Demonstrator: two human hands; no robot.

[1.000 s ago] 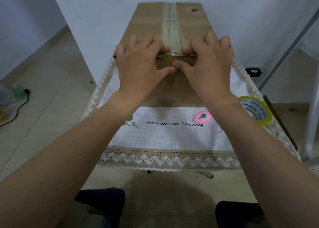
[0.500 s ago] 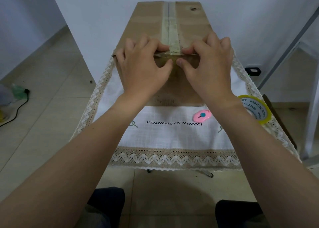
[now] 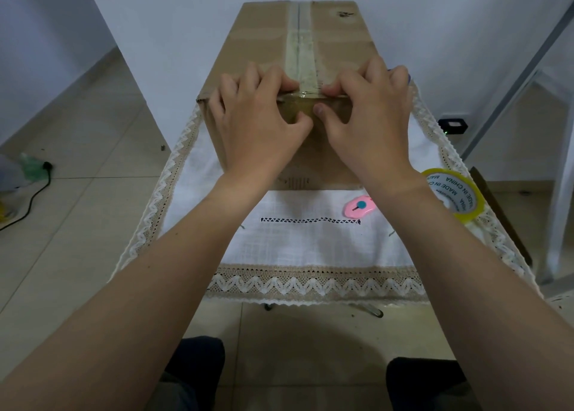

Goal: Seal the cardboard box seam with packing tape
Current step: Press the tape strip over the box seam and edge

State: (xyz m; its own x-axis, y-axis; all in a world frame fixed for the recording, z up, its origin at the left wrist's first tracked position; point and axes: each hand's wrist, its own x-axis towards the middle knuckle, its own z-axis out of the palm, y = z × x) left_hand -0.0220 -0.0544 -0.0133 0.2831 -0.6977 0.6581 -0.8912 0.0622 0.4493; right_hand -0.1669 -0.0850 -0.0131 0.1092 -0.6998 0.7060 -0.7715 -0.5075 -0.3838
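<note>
The box [image 3: 257, 37] stands at the 12 o'clock end of the cloth [image 3: 310, 249], long side running away from the person, far end near the wall [image 3: 174, 22]. A strip of tape [image 3: 300, 47] lies along the top seam from 12 o'clock down to the near edge, where it folds over onto the front face.

Both hands sit on that near top edge. The left hand [image 3: 257, 127] is at 9 o'clock of the tape and the right hand [image 3: 369, 121] at 3 o'clock. On each, the fingers are bent over the top with the forefinger tip at the side of the strip, and the thumb presses the front face below the fold. Each hand thus nips the taped edge between fingers and thumb. The two thumb tips lie close together, just apart.

On the cloth, a pink cutter [image 3: 358, 208] lies at 5 o'clock of the box, just beside the right wrist. A yellow-rimmed roll [image 3: 456, 193] sits at 4 o'clock, near the cloth's right border, partly behind the right forearm.

Further out, a black cable [image 3: 28, 205] runs over the floor tiles at 9 o'clock. A small black device [image 3: 454, 124] with a green light sits by the wall at 3 o'clock. The person's knees [image 3: 198, 364] show at 6 o'clock.
</note>
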